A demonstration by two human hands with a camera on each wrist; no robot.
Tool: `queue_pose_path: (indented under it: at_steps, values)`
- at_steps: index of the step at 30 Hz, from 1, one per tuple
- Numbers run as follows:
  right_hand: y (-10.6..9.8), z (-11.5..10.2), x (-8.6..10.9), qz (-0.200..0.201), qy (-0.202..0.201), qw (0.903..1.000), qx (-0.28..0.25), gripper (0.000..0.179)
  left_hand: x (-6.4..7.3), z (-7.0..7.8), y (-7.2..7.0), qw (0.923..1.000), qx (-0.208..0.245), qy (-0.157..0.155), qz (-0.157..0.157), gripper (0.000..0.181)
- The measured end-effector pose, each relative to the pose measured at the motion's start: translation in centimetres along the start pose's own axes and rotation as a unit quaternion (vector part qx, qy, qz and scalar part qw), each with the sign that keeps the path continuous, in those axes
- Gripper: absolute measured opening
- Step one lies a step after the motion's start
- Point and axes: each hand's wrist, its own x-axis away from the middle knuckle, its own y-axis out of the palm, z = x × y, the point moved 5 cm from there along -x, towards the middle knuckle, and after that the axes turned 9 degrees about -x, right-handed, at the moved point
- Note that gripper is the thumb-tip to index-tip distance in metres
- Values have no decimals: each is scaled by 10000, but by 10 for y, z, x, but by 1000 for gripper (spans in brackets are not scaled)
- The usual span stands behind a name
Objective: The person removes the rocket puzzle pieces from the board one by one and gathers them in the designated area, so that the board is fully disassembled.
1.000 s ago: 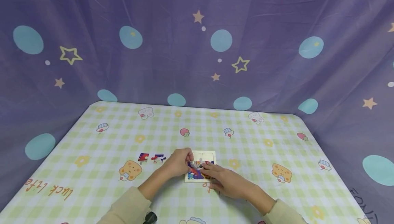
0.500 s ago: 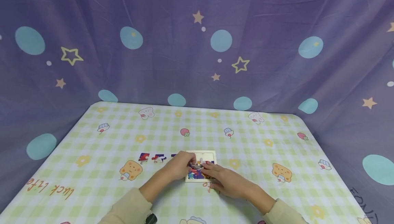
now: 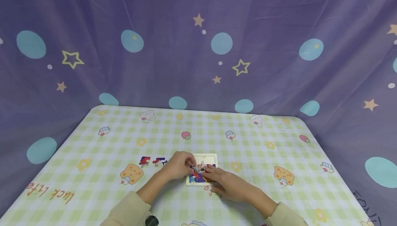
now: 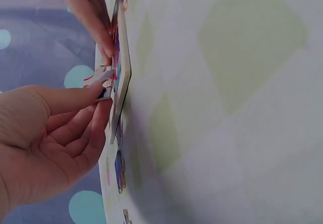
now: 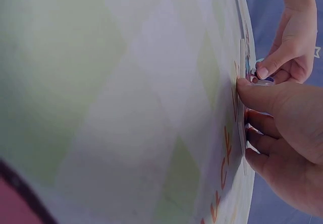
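A small wooden frame puzzle [image 3: 205,159] lies on the table in front of me, its far part bare and its near part filled with colourful picture pieces. My left hand [image 3: 177,165] is at its left side, pinching a grey-and-white jigsaw piece [image 4: 104,75] between thumb and fingertips. In the left wrist view that piece is tilted, close over the tray. From the right, my right hand [image 3: 231,184] rests on the puzzle with fingers extended over the pieces. Its thumb [image 5: 257,94] touches the tray's near edge in the right wrist view.
Two loose jigsaw pieces, one red and purple [image 3: 144,161] and one purple and white [image 3: 159,162], lie left of the tray. A green-checked cloth [image 3: 248,150] covers the table. Behind it hangs a purple curtain [image 3: 173,46].
My left hand has shifted slightly over the tray's left side, still pinching the piece. A further loose piece beside it is now hidden behind that hand. My right hand stays in place.
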Motion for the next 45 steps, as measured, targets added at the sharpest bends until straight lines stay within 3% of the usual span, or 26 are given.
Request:
queue_pose_path:
  at_steps: [11,20,28,37,45]
  values:
    - [2,3,-1,37,-30,9999,96,50,6,-16,-18,9970,532,-372,411,11]
    - [2,2,0,-12,47,9999,108,50,26,-45,-36,9845,989,-1175,848,18]
    - [1,2,0,-34,132,9999,83,51,57,-67,-57,9788,826,-1517,1098,22]
    - [3,3,0,-39,114,9999,83,52,84,-91,-63,9804,414,-1698,911,23]
    - [3,2,0,-34,167,9998,78,52,106,-111,-70,9690,248,-2241,1009,23]
